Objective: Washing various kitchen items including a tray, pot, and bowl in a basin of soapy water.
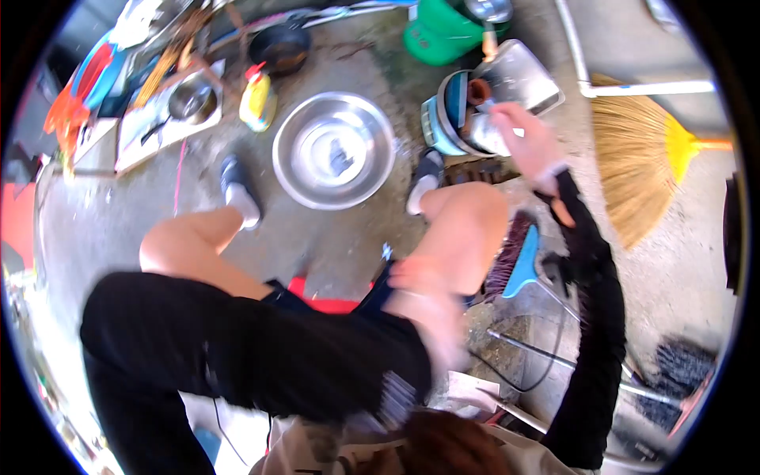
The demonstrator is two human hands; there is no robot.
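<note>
My right hand [529,144], in a black sleeve, is over the right rim of a light-blue bucket [432,125]. Its blurred fingers are drawn together beside a white item [487,133] in the bucket; what they hold, if anything, cannot be made out. A brown, round-ended thing [478,91] stands in the same bucket. My left arm crosses my body, and my left hand [440,321] is over my right thigh, its fingers smeared by motion. Between my feet sits a wide steel basin [290,176] with a dark patch inside.
A yellow bottle [259,101] with a red cap stands left of the basin, near a dark pan [280,49]. A green bucket [434,36] and metal tray [522,75] lie beyond. On the right are a straw broom [633,150] and a blue-headed brush [522,265].
</note>
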